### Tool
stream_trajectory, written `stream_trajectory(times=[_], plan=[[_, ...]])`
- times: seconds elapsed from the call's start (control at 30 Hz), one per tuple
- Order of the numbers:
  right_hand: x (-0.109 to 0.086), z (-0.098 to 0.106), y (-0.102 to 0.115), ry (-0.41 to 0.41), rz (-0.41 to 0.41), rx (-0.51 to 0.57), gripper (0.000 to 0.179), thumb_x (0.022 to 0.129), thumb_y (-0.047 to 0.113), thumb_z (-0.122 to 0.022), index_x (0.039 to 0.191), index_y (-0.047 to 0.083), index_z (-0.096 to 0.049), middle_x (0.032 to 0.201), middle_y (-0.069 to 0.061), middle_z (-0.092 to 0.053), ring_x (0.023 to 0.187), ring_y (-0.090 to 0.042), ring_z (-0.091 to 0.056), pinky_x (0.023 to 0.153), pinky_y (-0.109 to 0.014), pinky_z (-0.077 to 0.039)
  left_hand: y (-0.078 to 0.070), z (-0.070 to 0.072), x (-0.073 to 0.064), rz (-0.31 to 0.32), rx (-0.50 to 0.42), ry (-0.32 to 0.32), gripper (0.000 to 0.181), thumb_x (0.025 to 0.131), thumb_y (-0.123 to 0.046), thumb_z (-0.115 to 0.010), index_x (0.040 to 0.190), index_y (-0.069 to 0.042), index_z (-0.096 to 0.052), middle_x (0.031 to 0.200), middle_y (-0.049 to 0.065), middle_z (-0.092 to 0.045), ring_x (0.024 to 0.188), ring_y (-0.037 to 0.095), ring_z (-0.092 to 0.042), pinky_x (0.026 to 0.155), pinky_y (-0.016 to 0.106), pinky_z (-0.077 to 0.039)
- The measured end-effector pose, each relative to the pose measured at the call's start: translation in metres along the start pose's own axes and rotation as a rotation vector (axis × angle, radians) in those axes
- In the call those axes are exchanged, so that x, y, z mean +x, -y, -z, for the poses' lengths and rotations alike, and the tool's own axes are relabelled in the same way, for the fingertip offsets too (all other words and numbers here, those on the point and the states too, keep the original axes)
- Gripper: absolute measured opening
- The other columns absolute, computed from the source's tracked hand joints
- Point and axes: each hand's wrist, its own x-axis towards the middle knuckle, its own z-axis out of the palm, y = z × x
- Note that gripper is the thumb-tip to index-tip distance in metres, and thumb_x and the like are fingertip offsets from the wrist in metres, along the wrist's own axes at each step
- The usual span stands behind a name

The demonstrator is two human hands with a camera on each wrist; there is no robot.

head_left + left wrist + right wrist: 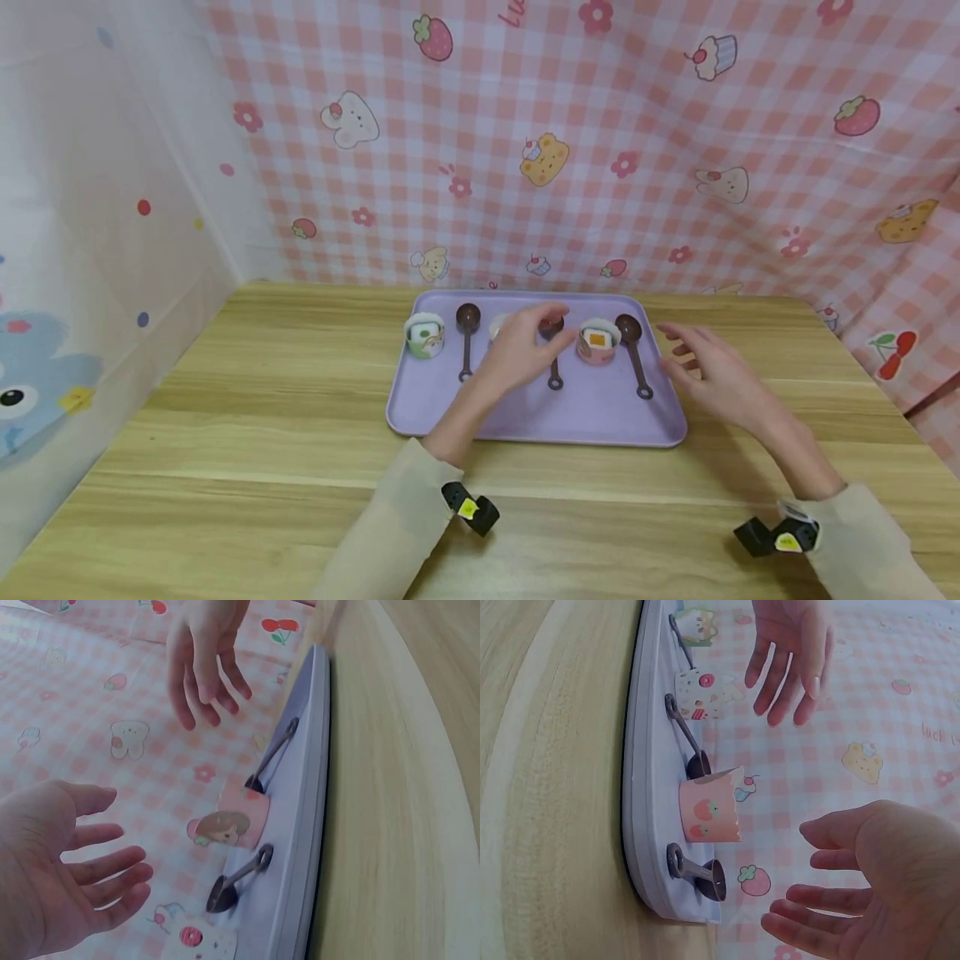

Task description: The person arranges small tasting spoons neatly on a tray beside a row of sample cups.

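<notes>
My left hand (521, 346) hovers over the middle of a purple tray (600, 417), its fingers loosely bent and holding nothing. It partly covers a white paper cup (497, 325) and the bowl of the middle brown spoon (555, 371). Off the tray's right side hangs my right hand (712, 375), fingers relaxed, nothing in them. Nearest to it lies another brown spoon (636, 358). Beside that stands a pink paper cup (597, 356) containing a white piece with an orange square. At the left are a green paper cup (425, 344) with a white-and-green piece, and a third spoon (468, 321).
The tray lies on a wood-grain table (247, 433). Behind it hangs a pink checked cloth (480, 125) with printed figures, and a white patterned cloth (90, 208) hangs on the left. Each wrist wears a small black camera (471, 508).
</notes>
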Motion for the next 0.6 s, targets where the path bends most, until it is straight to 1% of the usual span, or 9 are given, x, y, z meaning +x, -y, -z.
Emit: stream_trajectory(times=[0.17, 0.23, 0.37, 0.47, 0.6], plan=[[-0.002, -0.001, 0.002, -0.007, 0.007, -0.026, 0.048, 0.099, 0.012, -0.064, 0.143, -0.003, -0.048, 0.133, -0.030, -0.051, 0.107, -0.046, -0.060, 0.084, -0.059, -0.053, 0.006, 0.009, -0.006, -0.017, 0.071, -0.027, 0.043, 0.100, -0.026, -0.064, 0.136, -0.003, -0.059, 0.132, 0.014, -0.064, 0.123, 0.027, -0.058, 0.105, 0.038, -0.045], [-0.002, -0.001, 0.002, -0.019, 0.013, -0.046, 0.048, 0.100, 0.014, -0.063, 0.143, -0.003, -0.049, 0.134, -0.030, -0.051, 0.108, -0.047, -0.059, 0.085, -0.061, -0.052, 0.007, 0.013, -0.009, -0.013, 0.098, -0.040, 0.044, 0.100, -0.028, -0.064, 0.137, -0.003, -0.059, 0.134, 0.014, -0.063, 0.126, 0.027, -0.056, 0.107, 0.039, -0.044], [-0.003, -0.001, 0.004, -0.045, 0.024, -0.088, 0.050, 0.099, 0.016, -0.064, 0.144, -0.002, -0.048, 0.136, -0.029, -0.050, 0.119, -0.050, -0.052, 0.094, -0.066, -0.043, 0.010, 0.021, -0.015, 0.006, 0.162, -0.060, 0.047, 0.100, -0.031, -0.063, 0.140, -0.005, -0.057, 0.139, 0.013, -0.059, 0.132, 0.028, -0.052, 0.111, 0.043, -0.039], [-0.004, -0.001, 0.004, -0.043, 0.016, -0.103, 0.054, 0.100, 0.019, -0.064, 0.147, 0.000, -0.045, 0.140, -0.031, -0.046, 0.127, -0.053, -0.044, 0.099, -0.071, -0.035, 0.011, 0.026, -0.020, 0.016, 0.236, -0.084, 0.049, 0.100, -0.033, -0.062, 0.141, -0.005, -0.056, 0.142, 0.014, -0.057, 0.133, 0.032, -0.050, 0.113, 0.047, -0.036], [-0.005, -0.001, 0.005, -0.029, -0.005, -0.118, 0.059, 0.101, 0.025, -0.062, 0.151, 0.002, -0.041, 0.144, -0.033, -0.041, 0.128, -0.055, -0.039, 0.099, -0.074, -0.032, 0.013, 0.034, -0.026, 0.035, 0.314, -0.128, 0.052, 0.100, -0.035, -0.061, 0.141, -0.005, -0.056, 0.144, 0.015, -0.055, 0.133, 0.036, -0.049, 0.113, 0.050, -0.036]])
